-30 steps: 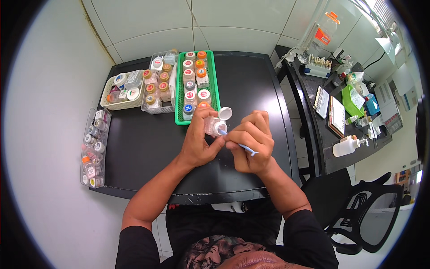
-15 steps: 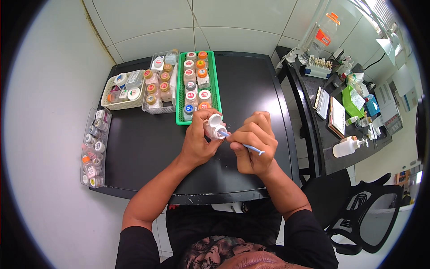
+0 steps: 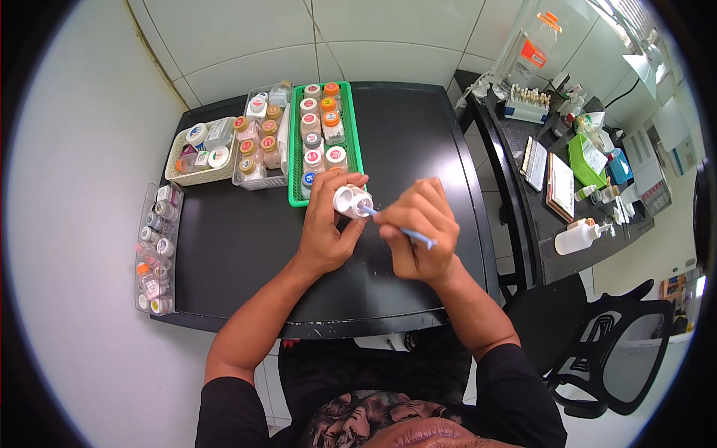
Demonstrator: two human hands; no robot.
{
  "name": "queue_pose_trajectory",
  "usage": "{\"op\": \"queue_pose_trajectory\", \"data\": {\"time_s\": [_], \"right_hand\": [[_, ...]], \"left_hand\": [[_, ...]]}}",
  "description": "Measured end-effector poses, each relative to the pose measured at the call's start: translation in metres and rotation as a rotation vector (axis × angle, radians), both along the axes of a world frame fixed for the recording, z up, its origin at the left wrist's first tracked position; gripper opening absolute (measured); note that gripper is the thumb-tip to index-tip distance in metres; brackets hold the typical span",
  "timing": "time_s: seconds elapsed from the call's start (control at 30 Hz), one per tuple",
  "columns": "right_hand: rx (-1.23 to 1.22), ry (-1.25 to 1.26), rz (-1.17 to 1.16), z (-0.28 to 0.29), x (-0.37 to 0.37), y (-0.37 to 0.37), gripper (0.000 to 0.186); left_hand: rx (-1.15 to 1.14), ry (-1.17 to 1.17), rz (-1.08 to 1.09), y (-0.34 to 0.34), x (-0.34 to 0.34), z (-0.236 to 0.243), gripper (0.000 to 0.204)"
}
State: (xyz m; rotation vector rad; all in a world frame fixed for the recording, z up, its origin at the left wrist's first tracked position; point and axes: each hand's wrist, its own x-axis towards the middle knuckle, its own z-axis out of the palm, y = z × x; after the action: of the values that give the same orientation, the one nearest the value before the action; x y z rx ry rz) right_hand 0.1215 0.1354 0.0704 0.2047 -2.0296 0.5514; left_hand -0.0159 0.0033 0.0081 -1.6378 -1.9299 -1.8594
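Over the black table, my left hand (image 3: 328,224) is closed round a small bottle (image 3: 346,201) with its white flip cap swung back. The bottle leans toward my right hand (image 3: 422,228), which pinches a thin light-blue stick (image 3: 417,237). One end of this stick reaches into the bottle's mouth; the other has a small forked tip and juts out past my palm. Just beyond my left hand lies a green basket (image 3: 358,142) with two rows of capped bottles. My fingers cover part of the bottle and of the basket's near end.
Left of the green basket stand a clear basket (image 3: 261,181) of bottles and a cream basket (image 3: 202,178) of jars. A clear bin (image 3: 155,308) lines the table's left edge. To the right, a side desk (image 3: 553,272) carries a white pump bottle (image 3: 575,239); a black chair (image 3: 635,358) stands below.
The bottle and its flip cap have turned a little in my left hand. My right hand has shifted slightly, with the stick still in the bottle's mouth. The whole view has drifted a little.
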Motion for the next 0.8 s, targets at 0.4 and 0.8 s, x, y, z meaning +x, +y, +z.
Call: {"op": "queue_pose_trajectory", "data": {"time_s": [0.4,0.8], "right_hand": [[-0.001,0.023,0.092,0.000,0.004,-0.008,0.017],[0.011,0.027,0.064,0.002,0.006,-0.004,0.015]], "left_hand": [[0.068,-0.210,-0.102,-0.001,0.008,-0.005,0.057],[0.025,0.050,0.004,0.001,0.004,-0.001,0.059]]}}
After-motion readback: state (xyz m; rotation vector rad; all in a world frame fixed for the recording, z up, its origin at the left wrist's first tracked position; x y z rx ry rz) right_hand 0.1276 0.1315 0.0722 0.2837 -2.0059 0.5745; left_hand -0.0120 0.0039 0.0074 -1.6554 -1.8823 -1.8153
